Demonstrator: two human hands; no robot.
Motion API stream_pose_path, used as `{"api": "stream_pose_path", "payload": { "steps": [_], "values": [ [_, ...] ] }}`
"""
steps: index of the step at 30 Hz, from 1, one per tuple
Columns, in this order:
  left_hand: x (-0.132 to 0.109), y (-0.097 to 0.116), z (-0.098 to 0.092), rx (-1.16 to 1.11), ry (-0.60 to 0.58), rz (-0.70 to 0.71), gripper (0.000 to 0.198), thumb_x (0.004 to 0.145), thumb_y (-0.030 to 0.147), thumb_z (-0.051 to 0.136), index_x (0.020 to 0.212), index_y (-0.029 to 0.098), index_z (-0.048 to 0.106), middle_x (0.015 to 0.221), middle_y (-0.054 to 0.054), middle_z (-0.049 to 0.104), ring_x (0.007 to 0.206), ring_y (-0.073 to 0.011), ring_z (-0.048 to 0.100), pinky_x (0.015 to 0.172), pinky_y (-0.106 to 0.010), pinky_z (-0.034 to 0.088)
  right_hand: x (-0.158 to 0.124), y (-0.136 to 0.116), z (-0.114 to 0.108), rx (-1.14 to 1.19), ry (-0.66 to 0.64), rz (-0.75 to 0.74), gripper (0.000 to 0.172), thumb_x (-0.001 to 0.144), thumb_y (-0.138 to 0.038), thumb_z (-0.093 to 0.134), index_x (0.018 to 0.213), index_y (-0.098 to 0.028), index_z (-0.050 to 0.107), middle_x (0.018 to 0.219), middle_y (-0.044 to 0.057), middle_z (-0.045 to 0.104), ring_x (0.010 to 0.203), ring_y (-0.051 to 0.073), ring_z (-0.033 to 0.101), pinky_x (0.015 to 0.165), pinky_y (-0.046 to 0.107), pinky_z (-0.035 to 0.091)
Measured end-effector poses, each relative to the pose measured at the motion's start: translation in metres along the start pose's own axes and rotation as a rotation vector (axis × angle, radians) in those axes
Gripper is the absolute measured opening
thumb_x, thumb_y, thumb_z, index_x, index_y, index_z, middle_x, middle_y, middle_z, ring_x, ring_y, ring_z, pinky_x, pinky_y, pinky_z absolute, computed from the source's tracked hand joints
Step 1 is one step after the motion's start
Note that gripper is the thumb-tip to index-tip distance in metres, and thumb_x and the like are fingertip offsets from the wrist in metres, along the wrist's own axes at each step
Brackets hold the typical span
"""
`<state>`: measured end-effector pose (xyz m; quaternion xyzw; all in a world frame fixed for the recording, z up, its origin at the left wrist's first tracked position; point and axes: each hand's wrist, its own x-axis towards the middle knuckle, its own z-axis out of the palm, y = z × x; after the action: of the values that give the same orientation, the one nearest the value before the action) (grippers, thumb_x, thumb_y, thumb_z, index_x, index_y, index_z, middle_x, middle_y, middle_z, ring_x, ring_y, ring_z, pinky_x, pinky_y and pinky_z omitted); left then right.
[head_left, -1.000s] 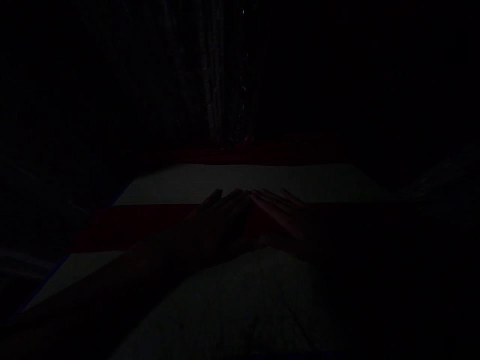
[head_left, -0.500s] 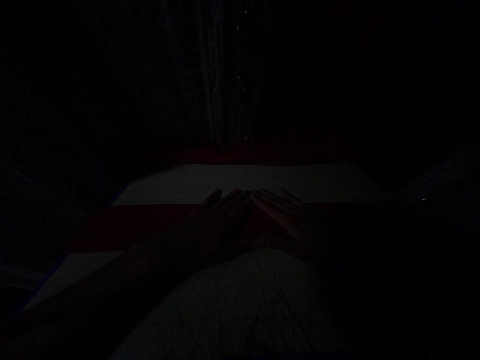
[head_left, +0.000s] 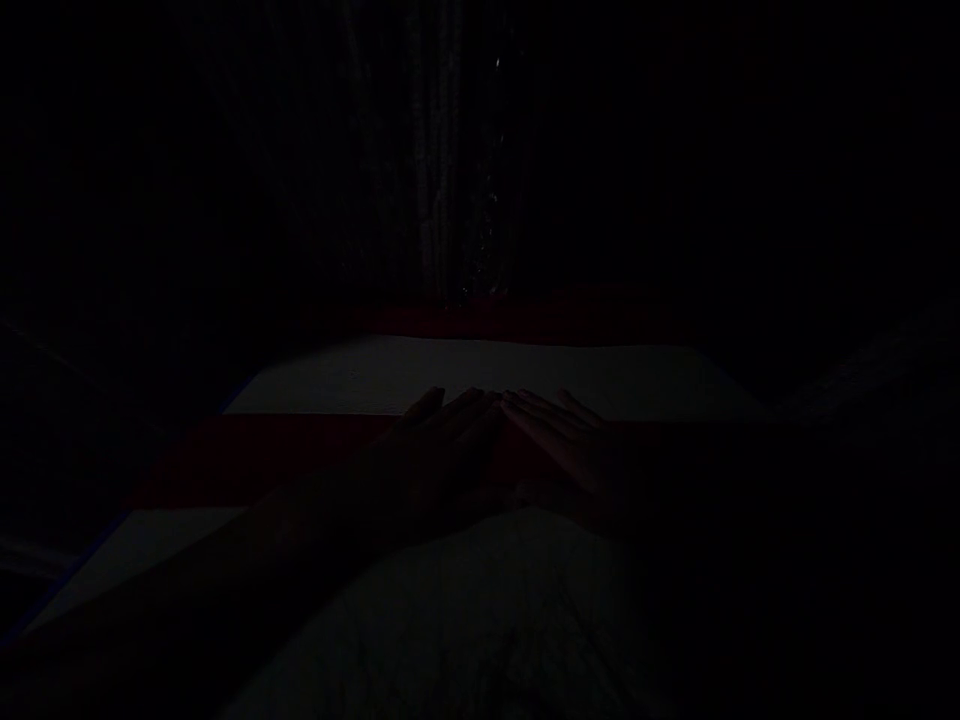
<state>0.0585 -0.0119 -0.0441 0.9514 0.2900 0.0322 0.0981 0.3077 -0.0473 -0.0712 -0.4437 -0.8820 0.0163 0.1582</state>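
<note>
In very dim light, a flat surface with wide dark-red and pale stripes lies before me; one pale stripe (head_left: 330,378) and one red stripe (head_left: 255,450) show plainly. My left hand (head_left: 442,445) rests palm down across the red stripe, fingers stretched forward to the edge of the pale one. Opposite it, my right hand (head_left: 577,445) lies flat too, angled inward. The fingertips and thumbs of both hands meet or nearly meet, framing a small patch of red. Neither hand shows anything held. Much of the right forearm is lost in darkness.
A thin blue edging (head_left: 64,580) runs along the left side of the striped surface. Beyond the far end hang faint vertical folds (head_left: 435,150), perhaps of cloth, with small glints beside them. Dark shadow hides most of both sides.
The view has shifted slightly, so the surface and hands sit a little lower in the picture. Both hands keep the same flat pose.
</note>
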Motion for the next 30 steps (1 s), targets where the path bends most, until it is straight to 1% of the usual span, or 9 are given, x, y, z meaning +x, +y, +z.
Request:
{"api": "stream_pose_path", "payload": {
  "steps": [5,8,15,20,24,30],
  "values": [
    [0.0005,0.0009,-0.0027,0.005,-0.021,-0.009,0.091,0.102,0.076,0.027,0.166,0.012,0.015,0.169,-0.011,0.011,0.159,-0.0288,0.010,0.129,-0.055,0.007,-0.0006,-0.0003,-0.0020,0.000,-0.008,0.001,0.080,0.102,-0.070,0.023,0.159,-0.014,0.034,0.163,0.011,0.035,0.153,0.024,0.032,0.127,0.056,0.021],
    [-0.0001,0.0014,-0.0037,0.006,-0.021,-0.002,0.090,0.102,0.075,0.026,0.166,0.012,0.015,0.169,-0.011,0.012,0.158,-0.0288,0.011,0.129,-0.055,0.007,0.0001,-0.0007,-0.0029,0.001,-0.030,0.005,0.080,0.102,-0.070,0.026,0.159,-0.015,0.034,0.164,0.010,0.034,0.153,0.026,0.031,0.127,0.057,0.021],
    [-0.0003,0.0029,-0.0050,-0.008,-0.036,-0.022,0.091,0.101,0.077,0.026,0.165,0.012,0.016,0.170,-0.009,0.010,0.159,-0.0276,0.009,0.129,-0.053,0.005,0.0005,-0.0019,-0.0016,0.016,-0.007,0.014,0.082,0.100,-0.073,0.026,0.160,-0.017,0.033,0.163,0.012,0.036,0.152,0.027,0.033,0.127,0.057,0.021],
    [-0.0001,0.0021,-0.0032,0.005,-0.015,-0.015,0.090,0.102,0.076,0.026,0.165,0.013,0.016,0.170,-0.009,0.011,0.159,-0.0272,0.010,0.129,-0.052,0.006,-0.0001,-0.0034,-0.0029,0.004,0.001,0.021,0.081,0.101,-0.073,0.023,0.160,-0.018,0.034,0.163,0.011,0.037,0.152,0.026,0.033,0.127,0.055,0.020],
    [-0.0001,0.0014,-0.0015,0.018,-0.002,-0.011,0.090,0.102,0.076,0.025,0.165,0.013,0.016,0.169,-0.010,0.013,0.158,-0.0279,0.011,0.128,-0.053,0.007,0.0006,-0.0025,-0.0026,0.010,-0.011,0.016,0.083,0.100,-0.075,0.023,0.159,-0.017,0.034,0.164,0.011,0.035,0.152,0.027,0.033,0.127,0.057,0.020],
    [-0.0007,0.0022,-0.0038,-0.009,-0.024,-0.014,0.091,0.102,0.076,0.026,0.166,0.012,0.015,0.170,-0.010,0.012,0.159,-0.0279,0.010,0.129,-0.051,0.005,0.0013,-0.0035,-0.0047,0.013,-0.018,0.022,0.082,0.101,-0.074,0.023,0.159,-0.018,0.034,0.163,0.011,0.036,0.152,0.026,0.033,0.127,0.057,0.021]
  ]
}}
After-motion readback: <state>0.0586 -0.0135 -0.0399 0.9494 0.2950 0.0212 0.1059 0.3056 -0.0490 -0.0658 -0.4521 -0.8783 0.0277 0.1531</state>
